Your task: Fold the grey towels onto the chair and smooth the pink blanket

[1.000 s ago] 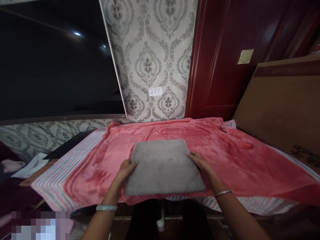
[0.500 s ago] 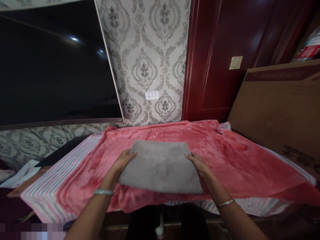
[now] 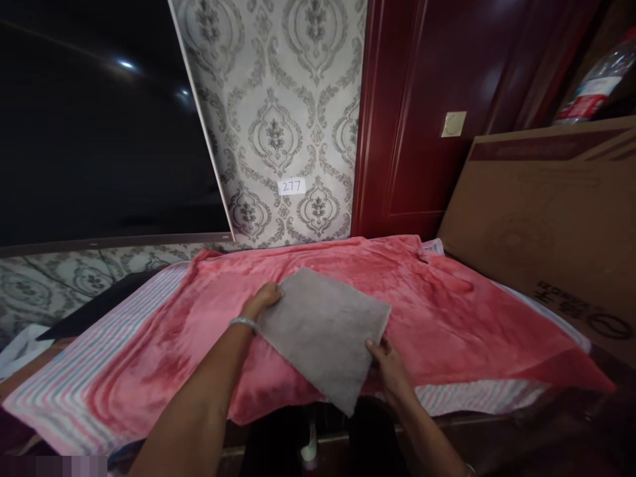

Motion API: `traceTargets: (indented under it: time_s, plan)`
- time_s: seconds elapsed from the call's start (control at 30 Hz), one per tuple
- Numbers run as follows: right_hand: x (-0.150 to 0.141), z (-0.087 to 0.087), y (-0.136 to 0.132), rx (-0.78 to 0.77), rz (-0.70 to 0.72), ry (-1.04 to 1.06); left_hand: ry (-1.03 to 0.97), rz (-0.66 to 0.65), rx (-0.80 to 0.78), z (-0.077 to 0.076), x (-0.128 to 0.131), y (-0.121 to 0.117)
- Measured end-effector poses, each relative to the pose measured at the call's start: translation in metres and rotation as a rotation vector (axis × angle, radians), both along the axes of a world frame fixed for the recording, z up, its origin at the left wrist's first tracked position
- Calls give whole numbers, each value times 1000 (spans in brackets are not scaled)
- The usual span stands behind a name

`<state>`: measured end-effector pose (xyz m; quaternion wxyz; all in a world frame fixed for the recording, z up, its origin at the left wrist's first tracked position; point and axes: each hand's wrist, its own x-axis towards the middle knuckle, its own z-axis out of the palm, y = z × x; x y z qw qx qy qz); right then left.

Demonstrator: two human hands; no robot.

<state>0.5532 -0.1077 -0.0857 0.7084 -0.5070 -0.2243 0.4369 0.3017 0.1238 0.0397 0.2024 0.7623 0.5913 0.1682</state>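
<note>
From the head view, the square grey plush mat has just swung round from square-on to a skewed diamond, one corner now pointing down toward the person. It lies on the pink fleece blanket, that lower corner reaching past the blanket's near edge. The left hand curls over the mat's upper left edge, grasping it; the right hand pinches the lower right edge, thumb on top, only slightly open
</note>
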Motion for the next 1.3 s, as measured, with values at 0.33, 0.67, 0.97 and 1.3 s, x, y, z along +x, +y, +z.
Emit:
traceTargets:
  time_s: [0.33,0.67,0.97,1.3]
  plan:
    - [-7,0,-5,9,94,-44,284,-187,232,-25,33,-23]
    - [-15,-8,-11,44,39,-69,413,-283,256,-64,48,-38]
    - [-17,-15,-11,88,48,-15,370,-292,224,-61,46,-39]
    - [-13,-14,-11,69,126,80,17,-299,249,-54,31,-70]
